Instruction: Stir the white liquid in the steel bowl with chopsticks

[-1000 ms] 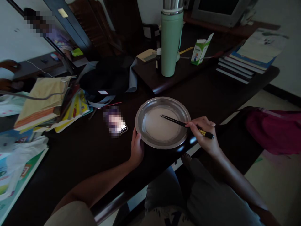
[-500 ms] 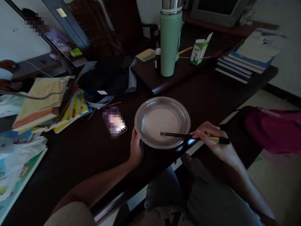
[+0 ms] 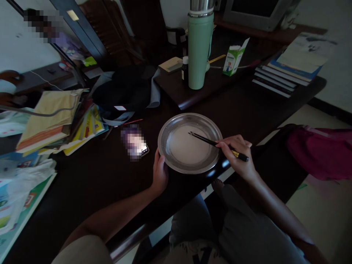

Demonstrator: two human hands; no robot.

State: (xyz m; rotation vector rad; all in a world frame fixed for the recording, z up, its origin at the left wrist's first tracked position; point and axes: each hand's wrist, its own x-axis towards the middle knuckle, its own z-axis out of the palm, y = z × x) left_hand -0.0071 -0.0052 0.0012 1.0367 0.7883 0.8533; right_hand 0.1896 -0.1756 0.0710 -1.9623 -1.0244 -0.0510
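Note:
A round metal bowl (image 3: 162, 145) with a wide rim stands on the dark table near its front edge. Pale, whitish stuff (image 3: 189, 150) covers its bottom; whether it is liquid or powder is hard to tell. My left hand (image 3: 160, 170) grips the bowl's near left rim, thumb on the outside and the fingers mostly hidden beneath. In my right hand (image 3: 238, 156) is a pair of black chopsticks (image 3: 205, 139) with gold bands near the top. Their tips reach over the middle of the bowl, at or just above the pale stuff.
A phone (image 3: 144, 149) lies left of the bowl. Behind stand a green thermos (image 3: 199, 51), a small dark bottle (image 3: 184, 69) and a green-white box (image 3: 233, 60). Books (image 3: 288, 75) are stacked at right, papers (image 3: 49, 113) and a black bag (image 3: 126, 90) at left. Another person is far left.
My right hand has moved left and slightly up, and the chopstick tips have swung from the bowl's near side toward its middle and far side. My left hand stays on the rim.

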